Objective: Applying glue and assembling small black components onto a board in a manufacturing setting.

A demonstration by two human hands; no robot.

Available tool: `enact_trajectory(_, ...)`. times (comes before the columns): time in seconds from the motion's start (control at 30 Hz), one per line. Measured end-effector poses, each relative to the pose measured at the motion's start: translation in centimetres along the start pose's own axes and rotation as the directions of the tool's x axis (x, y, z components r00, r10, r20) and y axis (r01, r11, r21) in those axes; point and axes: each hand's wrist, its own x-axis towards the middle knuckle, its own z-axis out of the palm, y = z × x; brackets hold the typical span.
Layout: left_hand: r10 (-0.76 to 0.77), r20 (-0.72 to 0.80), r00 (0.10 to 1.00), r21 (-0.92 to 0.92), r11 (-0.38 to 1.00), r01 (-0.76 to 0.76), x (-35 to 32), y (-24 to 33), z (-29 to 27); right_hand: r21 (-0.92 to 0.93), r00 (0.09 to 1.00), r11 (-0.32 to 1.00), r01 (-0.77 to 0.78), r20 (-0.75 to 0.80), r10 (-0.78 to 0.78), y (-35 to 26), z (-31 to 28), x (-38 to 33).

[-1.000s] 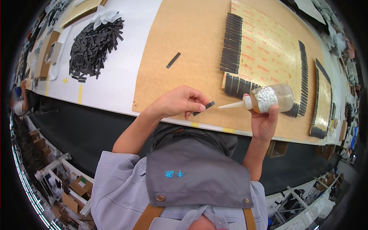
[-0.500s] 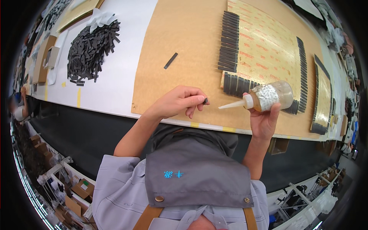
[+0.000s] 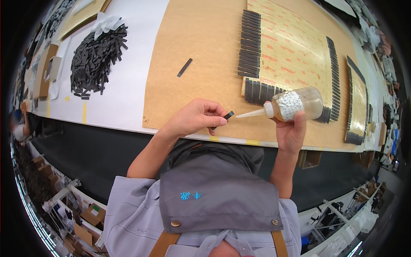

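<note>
The left hand [image 3: 195, 118] pinches a short black strip [image 3: 227, 115] between thumb and curled fingers, its free end poking out to the right, above the near edge of the brown board [image 3: 201, 51]. The right hand [image 3: 291, 130] is wrapped firmly around a clear squeeze bottle [image 3: 297, 104] lying nearly level, its long white nozzle [image 3: 250, 114] aimed left with the tip just beside the strip's end; whether they touch cannot be told. Right behind the bottle a row of black strips [image 3: 262, 91] stands packed edge to edge on the board, and a second column of strips [image 3: 249, 44] runs away from it along the left edge of a glossy printed sheet [image 3: 291, 47]. More strips line that sheet's far right side [image 3: 333, 73]. To the left of the hands the board is bare save one loose strip [image 3: 184, 67] lying aslant, well apart from everything. Past the board's left edge lies the white tabletop [image 3: 132, 85], with a heap of black strips [image 3: 97, 59] farther off. The table's near edge runs just under both wrists, dropping to dark floor.
</note>
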Motion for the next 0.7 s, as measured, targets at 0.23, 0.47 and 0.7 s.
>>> enact_trajectory(0.23,-0.057,0.015,0.998,0.094,0.994,0.055,-0.1,0.0,-0.1,-0.028,0.999,0.999,0.033,-0.035,-0.034,0.3,-0.7,-0.1)
enact_trajectory(0.47,-0.077,0.006,0.997,0.183,0.980,0.075,-0.1,0.3,0.1,-0.043,1.000,0.999,0.027,-0.005,-0.028,0.7,-0.9,-0.2)
enact_trajectory(0.7,-0.077,0.007,0.997,0.204,0.976,0.074,-0.1,0.3,0.0,-0.072,1.000,0.997,0.018,0.018,-0.017,0.4,-0.5,-0.2)
